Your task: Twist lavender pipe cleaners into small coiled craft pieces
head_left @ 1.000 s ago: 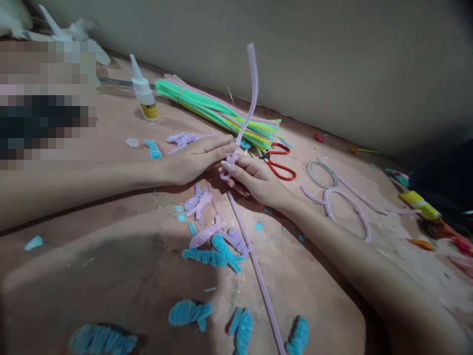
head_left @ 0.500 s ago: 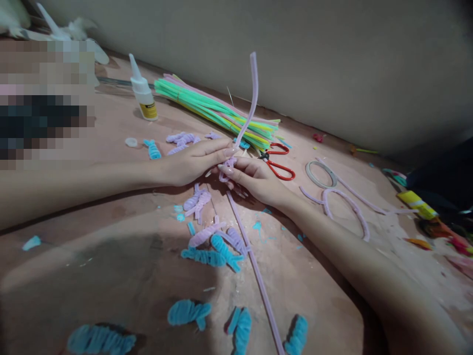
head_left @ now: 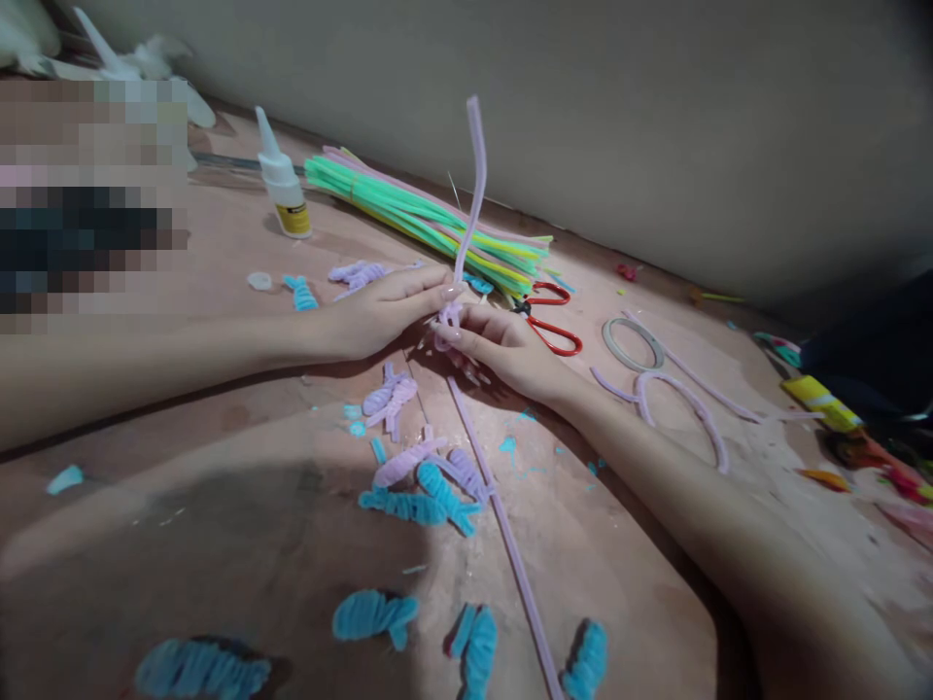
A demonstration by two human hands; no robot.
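Note:
A lilac pipe cleaner [head_left: 476,185] rises upright from between my two hands, its lower part coiled into small loops at the fingertips. My left hand [head_left: 386,309] pinches it near the base of the upright length. Just right of and below that, my right hand [head_left: 496,348] holds the coiled part between thumb and fingers. Another lilac pipe cleaner [head_left: 506,530] runs from below my hands to the bottom edge. Wound lilac pieces [head_left: 392,397] and blue pieces [head_left: 404,506] lie on the table below my hands.
A glue bottle [head_left: 287,194] stands behind, beside a bundle of green, yellow and pink pipe cleaners [head_left: 415,209]. Red-handled scissors [head_left: 558,335] and a tape roll [head_left: 633,344] lie to the right. A yellow tube [head_left: 822,403] is at the far right. More blue pieces [head_left: 368,615] lie nearer.
The upright end of the held pipe cleaner has swung to the left. My left hand has shifted slightly, and both hands keep their hold.

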